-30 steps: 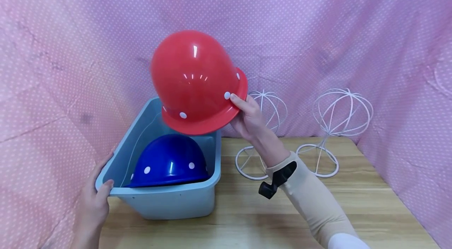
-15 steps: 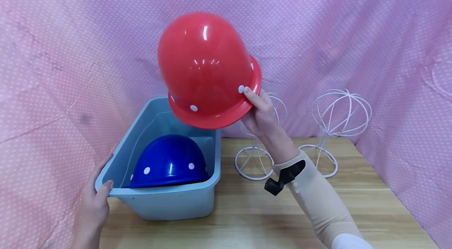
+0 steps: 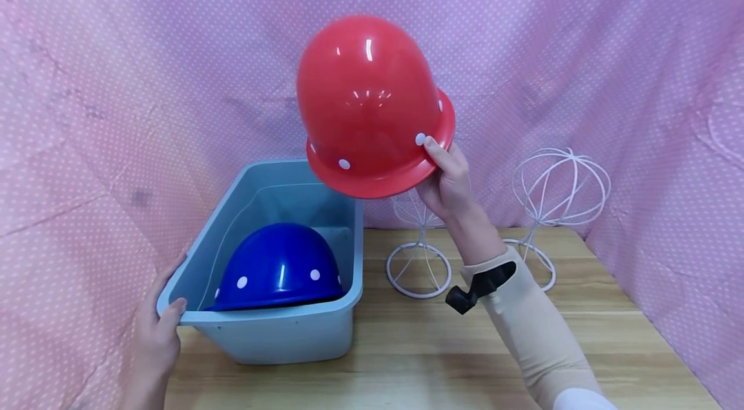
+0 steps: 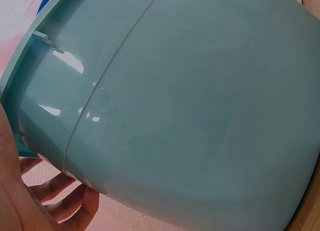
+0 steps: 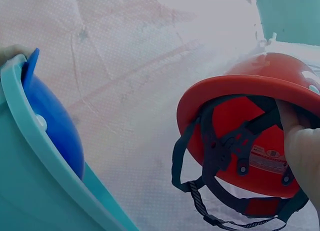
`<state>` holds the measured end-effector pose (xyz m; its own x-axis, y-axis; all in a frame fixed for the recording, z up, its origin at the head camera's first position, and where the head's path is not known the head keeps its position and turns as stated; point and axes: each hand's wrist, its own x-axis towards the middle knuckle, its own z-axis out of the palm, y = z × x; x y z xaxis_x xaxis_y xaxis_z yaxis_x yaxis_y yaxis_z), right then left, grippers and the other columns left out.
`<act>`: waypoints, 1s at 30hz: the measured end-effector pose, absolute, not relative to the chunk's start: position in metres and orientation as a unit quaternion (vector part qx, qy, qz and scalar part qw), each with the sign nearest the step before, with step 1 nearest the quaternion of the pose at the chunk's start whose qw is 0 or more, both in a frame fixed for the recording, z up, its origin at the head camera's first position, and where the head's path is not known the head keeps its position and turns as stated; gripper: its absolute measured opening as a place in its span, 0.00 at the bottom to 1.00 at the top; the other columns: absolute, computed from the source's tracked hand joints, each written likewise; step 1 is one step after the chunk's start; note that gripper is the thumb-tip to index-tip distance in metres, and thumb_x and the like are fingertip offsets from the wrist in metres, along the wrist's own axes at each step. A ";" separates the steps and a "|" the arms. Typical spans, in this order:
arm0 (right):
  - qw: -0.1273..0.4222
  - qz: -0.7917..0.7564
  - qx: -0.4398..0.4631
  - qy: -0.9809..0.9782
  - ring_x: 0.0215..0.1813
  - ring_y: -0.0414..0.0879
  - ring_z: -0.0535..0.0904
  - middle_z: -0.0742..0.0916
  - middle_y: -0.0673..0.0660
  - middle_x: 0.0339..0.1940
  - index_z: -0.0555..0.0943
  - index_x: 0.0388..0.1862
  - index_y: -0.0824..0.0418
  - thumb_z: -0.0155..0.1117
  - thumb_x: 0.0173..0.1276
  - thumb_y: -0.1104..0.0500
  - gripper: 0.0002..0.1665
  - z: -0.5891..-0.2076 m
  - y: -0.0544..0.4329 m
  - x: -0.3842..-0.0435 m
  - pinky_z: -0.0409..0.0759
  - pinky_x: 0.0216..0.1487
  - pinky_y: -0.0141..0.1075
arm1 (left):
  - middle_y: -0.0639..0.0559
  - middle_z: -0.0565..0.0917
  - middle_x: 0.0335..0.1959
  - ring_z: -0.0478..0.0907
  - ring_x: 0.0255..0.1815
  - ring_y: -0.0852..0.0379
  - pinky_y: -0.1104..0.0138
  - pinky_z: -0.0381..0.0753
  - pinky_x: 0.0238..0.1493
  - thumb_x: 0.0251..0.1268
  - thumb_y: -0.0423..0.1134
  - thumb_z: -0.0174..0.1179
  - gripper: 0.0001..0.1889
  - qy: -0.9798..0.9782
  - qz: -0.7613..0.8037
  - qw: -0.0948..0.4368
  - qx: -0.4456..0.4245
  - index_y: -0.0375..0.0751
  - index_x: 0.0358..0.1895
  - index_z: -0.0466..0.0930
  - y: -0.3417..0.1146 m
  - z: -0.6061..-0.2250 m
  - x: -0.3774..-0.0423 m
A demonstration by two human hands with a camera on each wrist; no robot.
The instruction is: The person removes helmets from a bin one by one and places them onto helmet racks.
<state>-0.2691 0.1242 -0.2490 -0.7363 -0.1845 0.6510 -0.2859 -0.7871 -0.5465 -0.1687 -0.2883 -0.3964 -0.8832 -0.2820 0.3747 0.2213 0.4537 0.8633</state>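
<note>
A red hard hat (image 3: pixel 366 100) is held in the air by my right hand (image 3: pixel 453 181), above and right of the bin. The thumb lies on its outer brim near a white button, with the other fingers under the rim. In the right wrist view, dark straps and a harness hang inside the red hard hat (image 5: pixel 250 141). My left hand (image 3: pixel 157 332) grips the near left corner of the light blue plastic bin (image 3: pixel 279 332), thumb over the rim. Inside the bin sits a blue hard hat (image 3: pixel 279 265), dome up. The left wrist view shows fingers (image 4: pixel 70 206) against the bin's outer wall (image 4: pixel 190 116).
Two white wire stands are on the wooden table (image 3: pixel 442 358): the nearer stand (image 3: pixel 420 268) is partly behind the red hard hat and hand, the other stand (image 3: pixel 560 194) is farther right. A pink dotted curtain (image 3: pixel 552 55) surrounds the table.
My right hand has carried the red hard hat rightward and somewhat upward, away from over the bin. My left hand, the bin and the blue hard hat have stayed in place.
</note>
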 end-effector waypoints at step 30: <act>0.114 0.903 0.349 -0.221 0.50 0.51 0.78 0.79 0.61 0.45 0.66 0.54 0.69 0.51 0.69 0.69 0.16 -0.243 0.189 -0.278 0.75 0.56 0.38 | 0.55 0.65 0.71 0.64 0.65 0.62 0.63 0.65 0.63 0.59 0.27 0.38 0.34 -0.804 -0.538 0.253 -0.002 0.52 0.71 0.62 -0.286 -0.398 -0.173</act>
